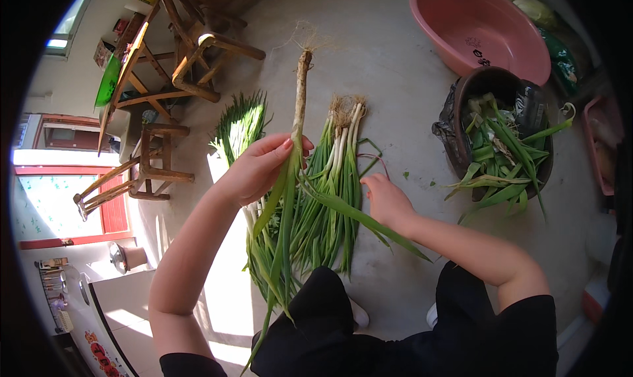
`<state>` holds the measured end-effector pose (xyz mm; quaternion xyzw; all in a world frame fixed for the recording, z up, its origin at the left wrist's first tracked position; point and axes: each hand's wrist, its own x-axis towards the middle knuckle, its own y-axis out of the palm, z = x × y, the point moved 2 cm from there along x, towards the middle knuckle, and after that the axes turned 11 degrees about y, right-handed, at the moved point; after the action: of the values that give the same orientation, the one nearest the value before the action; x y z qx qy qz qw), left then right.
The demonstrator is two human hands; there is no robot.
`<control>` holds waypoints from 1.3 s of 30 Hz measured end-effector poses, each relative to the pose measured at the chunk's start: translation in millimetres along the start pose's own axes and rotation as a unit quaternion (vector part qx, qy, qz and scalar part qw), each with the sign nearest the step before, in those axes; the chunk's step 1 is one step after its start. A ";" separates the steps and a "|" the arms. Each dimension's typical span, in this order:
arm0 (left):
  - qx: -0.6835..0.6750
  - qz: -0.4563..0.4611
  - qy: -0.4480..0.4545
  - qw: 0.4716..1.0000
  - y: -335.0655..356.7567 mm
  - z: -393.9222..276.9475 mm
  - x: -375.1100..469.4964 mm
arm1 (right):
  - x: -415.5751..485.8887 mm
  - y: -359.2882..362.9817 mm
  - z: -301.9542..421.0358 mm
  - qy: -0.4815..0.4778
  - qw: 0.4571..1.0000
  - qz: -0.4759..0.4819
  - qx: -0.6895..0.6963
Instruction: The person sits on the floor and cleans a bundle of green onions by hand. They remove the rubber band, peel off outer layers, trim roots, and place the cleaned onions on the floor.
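My left hand [262,167] grips a long green onion [300,95] around the upper part of its stalk. Its stringy roots point away from me, and its green leaves hang toward my lap, one long leaf bending to the right. My right hand [388,199] is to the right of the stalk with its fingers curled. A thin reddish strand [378,157] runs close to those fingertips; whether they hold it is unclear. Beneath, a bundle of green onions [339,169] with white stems and brown roots lies on the floor. Left of it are more leafy greens [240,125], partly hidden by my left hand.
A dark bin [462,125] at the right holds stripped leaves, several hanging over its rim. Behind it stands a pink basin [430,36], with cabbages [534,11] beyond. Wooden stools [163,164] stand at the left on the concrete floor [385,308].
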<state>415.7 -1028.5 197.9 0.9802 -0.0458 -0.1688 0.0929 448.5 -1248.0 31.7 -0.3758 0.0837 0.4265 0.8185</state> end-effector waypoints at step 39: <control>0.057 0.142 -0.033 0.988 139.6 65.8 -0.1 | -124.6 -162.5 9.7 0.040 0.676 -0.236 0.697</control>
<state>385.2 -1176.1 164.6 0.9613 -0.1973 -0.1833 0.0585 492.8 -1378.0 183.9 0.2793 0.2972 0.0219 0.9128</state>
